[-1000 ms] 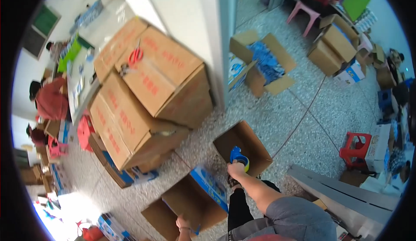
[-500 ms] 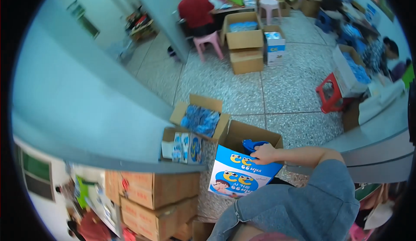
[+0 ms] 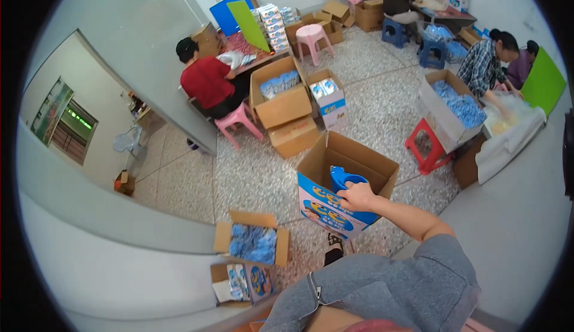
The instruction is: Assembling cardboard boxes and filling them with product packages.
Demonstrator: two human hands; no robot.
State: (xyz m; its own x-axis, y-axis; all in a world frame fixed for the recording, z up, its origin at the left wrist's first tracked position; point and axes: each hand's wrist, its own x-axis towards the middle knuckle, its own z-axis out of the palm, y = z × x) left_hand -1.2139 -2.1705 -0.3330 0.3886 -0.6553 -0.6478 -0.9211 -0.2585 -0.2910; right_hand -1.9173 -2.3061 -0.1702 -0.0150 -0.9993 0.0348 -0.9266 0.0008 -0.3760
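Observation:
In front of me is a tall open carton [image 3: 360,222], white and blue with cartoon eyes printed on its side. My right hand [image 3: 357,197] is closed over its near rim. A blue plastic object [image 3: 342,178] with a curved shape sits at the rim, against my fingers; its kind is unclear, perhaps a tape dispenser. The carton's brown inner walls show, while its bottom is mostly hidden. It is held up off the floor, tilted. My left hand is out of sight.
An open box of blue packets [image 3: 281,247] and a smaller printed box [image 3: 261,279] stand by the wall at lower left. Ahead are stacked cartons [image 3: 291,139], a pink stool [image 3: 240,123] and a red stool [image 3: 435,160] under a white box [image 3: 439,108]. Several people sit working at tables.
My view has moved forward through the doorway, carrying the carton along. The boxes by the wall now lie lower and behind to the left. My right hand keeps its hold on the rim.

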